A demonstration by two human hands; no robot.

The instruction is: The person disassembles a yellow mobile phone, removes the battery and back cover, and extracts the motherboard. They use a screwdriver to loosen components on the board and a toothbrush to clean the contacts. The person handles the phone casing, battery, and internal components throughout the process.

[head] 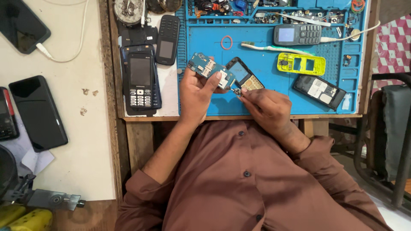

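A blue circuit board (211,69) is gripped in the left hand (198,93) above the blue mat (257,55) near the table's front edge. A small metal part (236,91) is pinched by the right hand (266,106) at the board's end. The phone is already dismantled: yellow frame (301,63) and back cover (319,91) lie apart, reassembly remaining.

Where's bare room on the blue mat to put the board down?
Free: mat strip between rubber band and yellow frame, under the toothbrush. Crowded: top trays, and the hands, left holding the board, right.
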